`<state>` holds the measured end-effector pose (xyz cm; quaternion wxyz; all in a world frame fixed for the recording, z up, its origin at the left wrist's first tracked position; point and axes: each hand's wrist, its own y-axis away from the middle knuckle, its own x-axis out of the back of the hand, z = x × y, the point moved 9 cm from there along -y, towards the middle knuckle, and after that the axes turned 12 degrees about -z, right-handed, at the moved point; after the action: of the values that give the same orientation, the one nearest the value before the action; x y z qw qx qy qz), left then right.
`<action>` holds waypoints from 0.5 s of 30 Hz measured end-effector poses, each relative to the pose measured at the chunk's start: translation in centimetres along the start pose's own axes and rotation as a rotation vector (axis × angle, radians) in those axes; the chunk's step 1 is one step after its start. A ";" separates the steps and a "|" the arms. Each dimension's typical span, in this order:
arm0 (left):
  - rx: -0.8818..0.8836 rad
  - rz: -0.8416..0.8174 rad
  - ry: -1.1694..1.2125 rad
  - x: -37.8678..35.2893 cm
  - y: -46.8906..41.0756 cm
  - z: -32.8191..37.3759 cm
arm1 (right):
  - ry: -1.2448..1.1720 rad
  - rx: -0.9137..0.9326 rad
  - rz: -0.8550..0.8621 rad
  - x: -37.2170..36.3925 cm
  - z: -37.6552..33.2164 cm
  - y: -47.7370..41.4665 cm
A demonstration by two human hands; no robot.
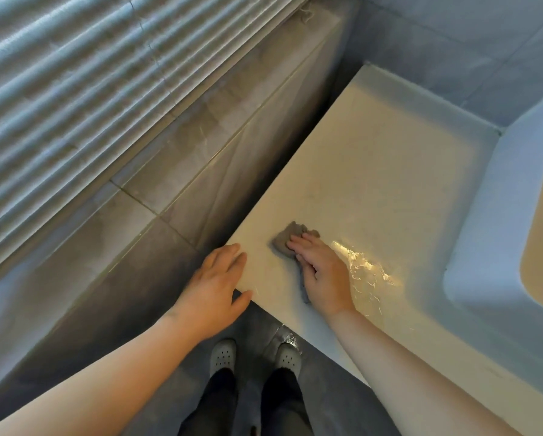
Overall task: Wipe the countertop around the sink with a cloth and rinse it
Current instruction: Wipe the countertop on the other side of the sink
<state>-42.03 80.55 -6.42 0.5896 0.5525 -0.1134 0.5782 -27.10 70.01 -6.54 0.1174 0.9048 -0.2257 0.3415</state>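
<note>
- Your bare left forearm (100,382) and right forearm (405,372) reach in from the bottom edge. Between them, lower down, are your dark trousers (219,401) and pale perforated clogs (223,355) on a grey floor (333,398).
- Your left hand (215,287) rests on the near left corner of the countertop (373,184). Its fingers are straight and relaxed, its thumb lies along the front edge, and it holds nothing.
- Your right hand (322,272) lies flat on the cloth (287,236), fingers extended and together, pressing it down rather than clutching it.
- The cloth is a small grey-brown rag, crumpled into a lumpy wad. One bunched part shows past your fingertips, and a thin dark strip peeks out beside your palm. It sits on the countertop near the left edge, well apart from the sink (496,231).
- The countertop is pale cream and glossy, and wet streaks (367,269) glint just to the right of your right hand.
- The white sink rim curves along the right side.
- Grey wall tiles (175,184) and slatted blinds (75,89) fill the upper left.
</note>
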 end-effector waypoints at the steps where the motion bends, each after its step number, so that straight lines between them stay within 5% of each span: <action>1: -0.007 0.005 0.008 0.1 0.0 0.0 | -0.010 0.006 -0.024 -0.5 -0.5 0.6; 6: -0.022 -0.001 0.003 0.4 0.0 0.1 | -0.151 -0.018 -0.119 -0.9 -2.1 2.8; 15: -0.015 -0.018 -0.024 0.2 0.1 0.4 | -0.160 -0.211 0.323 11.8 4.5 0.1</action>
<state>-41.84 80.27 -6.08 0.5975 0.5558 -0.1199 0.5655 -16.72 64.41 -1.93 0.1367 0.8639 -0.4110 0.2572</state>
